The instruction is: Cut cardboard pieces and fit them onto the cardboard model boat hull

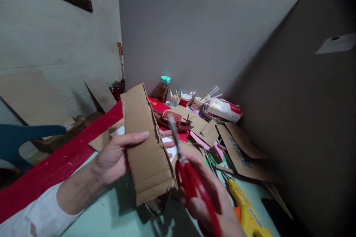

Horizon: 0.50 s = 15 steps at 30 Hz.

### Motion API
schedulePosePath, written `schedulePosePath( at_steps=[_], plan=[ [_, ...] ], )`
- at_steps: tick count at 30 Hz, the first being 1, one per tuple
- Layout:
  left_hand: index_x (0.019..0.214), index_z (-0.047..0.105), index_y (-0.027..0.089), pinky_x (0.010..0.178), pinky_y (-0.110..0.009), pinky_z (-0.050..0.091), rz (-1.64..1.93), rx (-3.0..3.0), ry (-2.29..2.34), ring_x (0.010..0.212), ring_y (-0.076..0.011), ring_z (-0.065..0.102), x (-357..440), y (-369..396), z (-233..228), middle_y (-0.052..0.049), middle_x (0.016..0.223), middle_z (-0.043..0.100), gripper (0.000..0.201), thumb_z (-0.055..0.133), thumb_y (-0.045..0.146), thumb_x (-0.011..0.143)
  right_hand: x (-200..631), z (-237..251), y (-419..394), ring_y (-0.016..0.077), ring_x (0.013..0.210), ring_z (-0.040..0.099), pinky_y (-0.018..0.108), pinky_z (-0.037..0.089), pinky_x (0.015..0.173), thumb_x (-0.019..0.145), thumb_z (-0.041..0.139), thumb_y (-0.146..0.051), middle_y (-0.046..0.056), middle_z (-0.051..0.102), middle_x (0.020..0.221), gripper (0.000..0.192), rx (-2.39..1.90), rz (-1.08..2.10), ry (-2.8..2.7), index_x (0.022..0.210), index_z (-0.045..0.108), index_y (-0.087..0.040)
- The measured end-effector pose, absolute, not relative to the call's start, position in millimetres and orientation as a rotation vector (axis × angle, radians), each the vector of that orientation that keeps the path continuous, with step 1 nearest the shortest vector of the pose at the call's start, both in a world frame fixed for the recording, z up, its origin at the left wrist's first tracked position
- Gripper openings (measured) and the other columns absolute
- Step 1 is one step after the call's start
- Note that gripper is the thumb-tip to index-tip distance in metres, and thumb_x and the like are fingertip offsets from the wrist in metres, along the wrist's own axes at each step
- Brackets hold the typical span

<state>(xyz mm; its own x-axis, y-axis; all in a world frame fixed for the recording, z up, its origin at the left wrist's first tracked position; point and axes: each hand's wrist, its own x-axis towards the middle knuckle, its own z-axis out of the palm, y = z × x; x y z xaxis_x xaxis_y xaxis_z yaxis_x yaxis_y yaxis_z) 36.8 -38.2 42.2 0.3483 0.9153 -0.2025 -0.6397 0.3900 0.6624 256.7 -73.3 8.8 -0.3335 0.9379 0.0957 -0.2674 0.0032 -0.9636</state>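
Note:
A long, folded cardboard piece [147, 148], boxlike with rough cut edges, is held up over the table. My left hand [116, 155] grips it from the left, the thumb flat on its front face and the fingertips showing past its right edge. Red-handled scissors [191, 181] are in my right hand [208, 192], close to the cardboard's lower right edge. Their blades point up and away, look nearly together, and are slightly blurred. Behind them lies a reddish-brown model ship [178, 122].
A yellow glue gun [247, 207] lies at the right front. Flat cardboard sheets [241, 152] are stacked along the right. At the back stand a bottle with a teal lid [164, 89], paper cups [185, 100] and a tissue pack [222, 109]. A blue chair [27, 133] is at the left.

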Motion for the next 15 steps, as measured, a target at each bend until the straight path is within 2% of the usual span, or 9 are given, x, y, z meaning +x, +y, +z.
schedulePosePath(
  at_steps=[3, 6, 9, 12, 15],
  plan=[
    [0.12, 0.065, 0.003, 0.087, -0.054, 0.06, 1.08, 0.514, 0.638, 0.097, -0.038, 0.074, 41.1, -43.6, 42.2, -0.028, 0.108, 0.075, 0.041, 0.068, 0.015, 0.081, 250.4, 1.2, -68.2, 0.0247, 0.098, 0.064, 0.033, 0.054, 0.084, 0.074, 0.08, -0.047, 0.007, 0.066, 0.103, 0.046, -0.873, 1.554, -1.473, 0.112, 0.066, -0.026],
    [0.111, 0.07, 0.008, 0.081, -0.048, 0.063, 1.166, 0.541, 0.703, 0.088, -0.0326, 0.076, 43.5, -44.9, 44.3, -0.021, 0.099, 0.079, 0.034, 0.071, 0.009, 0.078, 248.3, -5.9, -65.0, 0.0201, 0.082, 0.063, 0.03, 0.054, 0.073, 0.08, 0.073, -0.048, 0.004, 0.063, 0.09, 0.043, -1.009, 1.525, -1.498, 0.114, 0.064, -0.025],
    [0.11, 0.071, 0.006, 0.08, -0.045, 0.064, 1.253, 0.507, 0.84, 0.087, -0.0314, 0.076, 40.2, -41.3, 48.4, -0.02, 0.103, 0.078, 0.033, 0.07, 0.009, 0.077, 255.2, -0.6, -67.4, 0.0156, 0.065, 0.055, 0.026, 0.049, 0.062, 0.08, 0.071, -0.053, -0.002, 0.055, 0.074, 0.047, -1.133, 1.495, -1.487, 0.117, 0.065, -0.025],
    [0.102, 0.074, 0.006, 0.071, -0.041, 0.065, 1.356, 0.44, 0.945, 0.077, -0.028, 0.076, 32.4, -36.1, 53.5, -0.018, 0.095, 0.079, 0.024, 0.066, 0.009, 0.08, 267.9, 9.2, -70.1, 0.0117, 0.055, 0.047, 0.023, 0.045, 0.055, 0.074, 0.075, -0.055, -0.005, 0.048, 0.069, 0.048, -1.217, 1.429, -1.408, 0.112, 0.065, -0.028],
    [0.093, 0.075, 0.009, 0.061, -0.036, 0.065, 1.445, 0.371, 0.985, 0.064, -0.0229, 0.074, 26.2, -33.9, 57.0, -0.011, 0.08, 0.079, 0.017, 0.065, 0.005, 0.08, 275.8, 7.4, -66.9, 0.0129, 0.054, 0.046, 0.022, 0.042, 0.049, 0.069, 0.078, -0.051, -0.003, 0.053, 0.068, 0.04, -1.159, 1.44, -1.502, 0.101, 0.068, -0.031]
  ],
)
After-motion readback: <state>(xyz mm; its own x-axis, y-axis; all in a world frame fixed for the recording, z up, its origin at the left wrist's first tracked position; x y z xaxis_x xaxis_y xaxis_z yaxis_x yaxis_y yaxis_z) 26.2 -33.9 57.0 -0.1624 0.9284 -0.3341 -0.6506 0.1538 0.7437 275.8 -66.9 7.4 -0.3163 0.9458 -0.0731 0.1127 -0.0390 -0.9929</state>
